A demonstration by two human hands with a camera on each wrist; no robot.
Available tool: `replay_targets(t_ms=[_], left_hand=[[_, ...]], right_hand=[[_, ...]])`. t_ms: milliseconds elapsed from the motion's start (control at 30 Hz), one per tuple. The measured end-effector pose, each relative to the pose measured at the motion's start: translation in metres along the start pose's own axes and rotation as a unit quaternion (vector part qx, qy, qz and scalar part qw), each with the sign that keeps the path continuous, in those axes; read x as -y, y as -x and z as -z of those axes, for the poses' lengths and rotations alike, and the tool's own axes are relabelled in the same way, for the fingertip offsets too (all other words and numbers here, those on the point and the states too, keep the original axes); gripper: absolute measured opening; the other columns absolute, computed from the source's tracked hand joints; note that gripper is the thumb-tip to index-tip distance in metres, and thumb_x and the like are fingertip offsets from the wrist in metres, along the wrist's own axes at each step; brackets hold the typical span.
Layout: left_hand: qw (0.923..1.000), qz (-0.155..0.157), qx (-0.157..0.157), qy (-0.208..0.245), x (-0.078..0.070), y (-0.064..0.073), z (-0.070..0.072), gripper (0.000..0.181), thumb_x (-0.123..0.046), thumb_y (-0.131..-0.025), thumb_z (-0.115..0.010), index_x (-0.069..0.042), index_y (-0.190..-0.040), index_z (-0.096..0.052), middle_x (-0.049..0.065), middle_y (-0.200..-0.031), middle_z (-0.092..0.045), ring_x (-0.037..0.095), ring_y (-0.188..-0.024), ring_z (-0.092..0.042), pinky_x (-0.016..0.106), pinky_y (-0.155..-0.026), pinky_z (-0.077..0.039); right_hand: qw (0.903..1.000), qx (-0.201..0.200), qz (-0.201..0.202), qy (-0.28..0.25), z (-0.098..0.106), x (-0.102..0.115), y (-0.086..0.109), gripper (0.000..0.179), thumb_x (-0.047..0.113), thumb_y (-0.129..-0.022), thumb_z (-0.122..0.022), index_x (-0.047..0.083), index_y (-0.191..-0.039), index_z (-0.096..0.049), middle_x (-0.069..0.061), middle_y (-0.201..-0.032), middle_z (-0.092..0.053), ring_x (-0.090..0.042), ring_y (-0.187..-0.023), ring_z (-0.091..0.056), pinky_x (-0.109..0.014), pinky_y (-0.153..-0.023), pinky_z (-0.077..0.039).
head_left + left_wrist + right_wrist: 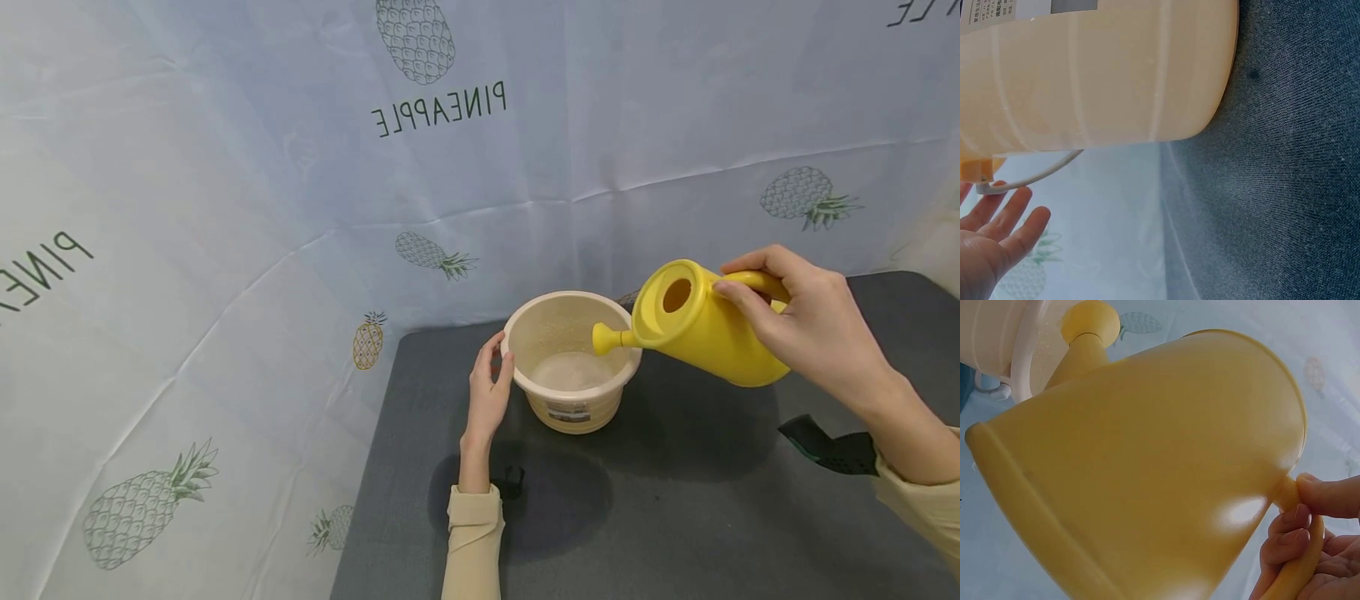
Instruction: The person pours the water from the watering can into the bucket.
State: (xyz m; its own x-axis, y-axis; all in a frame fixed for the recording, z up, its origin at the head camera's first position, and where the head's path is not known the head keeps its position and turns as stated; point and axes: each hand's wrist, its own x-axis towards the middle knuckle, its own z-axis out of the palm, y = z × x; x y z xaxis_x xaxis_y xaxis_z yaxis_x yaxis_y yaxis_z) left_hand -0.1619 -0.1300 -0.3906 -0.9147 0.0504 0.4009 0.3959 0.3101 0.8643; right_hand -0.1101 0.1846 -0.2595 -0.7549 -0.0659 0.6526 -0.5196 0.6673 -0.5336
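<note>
A beige plastic bucket (573, 402) with a printed label stands upright on the dark cloth-covered table. Its pale handle (1054, 167) hangs at its side. My left hand (489, 392) is at the bucket's left rim, fingers spread and only slightly bent, fingertips touching the rim and the handle's joint. My right hand (817, 321) grips the handle of a yellow watering can (720, 337), held up right of the bucket and tilted toward it. The can's spout (611, 338) reaches over the bucket's opening. Small specks dot the bucket's inner wall.
A white curtain (247, 150) with pineapple prints hangs behind and to the left of the dark table (675, 533). A black strap piece (832, 446) sits at the right wrist. Another black piece (512, 483) is by the left wrist.
</note>
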Motion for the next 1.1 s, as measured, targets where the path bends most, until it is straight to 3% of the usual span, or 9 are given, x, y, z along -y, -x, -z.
replay_targets(t_ms=[200,667,1100], left_hand=[[1.0000,0.000,-0.002,0.005,0.0015,0.0003,-0.0003,0.041,-0.012,-0.099,-0.046,0.002,-0.136,-0.041,0.019,-0.136,-0.043,0.031,-0.123,-0.042,0.051,-0.097,-0.035],[1.0000,-0.006,-0.002,0.002,0.0029,0.0014,-0.0019,0.040,-0.011,-0.099,-0.045,0.002,-0.136,-0.042,0.018,-0.136,-0.043,0.031,-0.123,-0.042,0.050,-0.097,-0.035],[1.0000,-0.004,-0.002,0.004,0.0023,0.0026,-0.0018,0.041,-0.014,-0.099,-0.046,0.001,-0.136,-0.041,0.018,-0.136,-0.043,0.031,-0.123,-0.042,0.049,-0.098,-0.035]], right_hand=[[1.0000,0.001,0.002,0.004,-0.0001,0.0013,-0.0005,0.022,-0.004,-0.080,-0.068,-0.002,-0.101,-0.061,0.012,-0.091,-0.057,0.015,-0.081,-0.048,-0.005,-0.069,-0.036],[1.0000,-0.005,0.002,0.000,0.0015,0.0009,0.0019,0.022,-0.003,-0.080,-0.069,0.000,-0.101,-0.062,0.027,-0.091,-0.053,0.015,-0.081,-0.048,-0.006,-0.068,-0.036],[0.9999,-0.004,0.001,0.009,0.0015,0.0004,0.0032,0.022,-0.003,-0.081,-0.069,-0.001,-0.102,-0.062,0.005,-0.091,-0.059,0.015,-0.080,-0.047,-0.006,-0.069,-0.036]])
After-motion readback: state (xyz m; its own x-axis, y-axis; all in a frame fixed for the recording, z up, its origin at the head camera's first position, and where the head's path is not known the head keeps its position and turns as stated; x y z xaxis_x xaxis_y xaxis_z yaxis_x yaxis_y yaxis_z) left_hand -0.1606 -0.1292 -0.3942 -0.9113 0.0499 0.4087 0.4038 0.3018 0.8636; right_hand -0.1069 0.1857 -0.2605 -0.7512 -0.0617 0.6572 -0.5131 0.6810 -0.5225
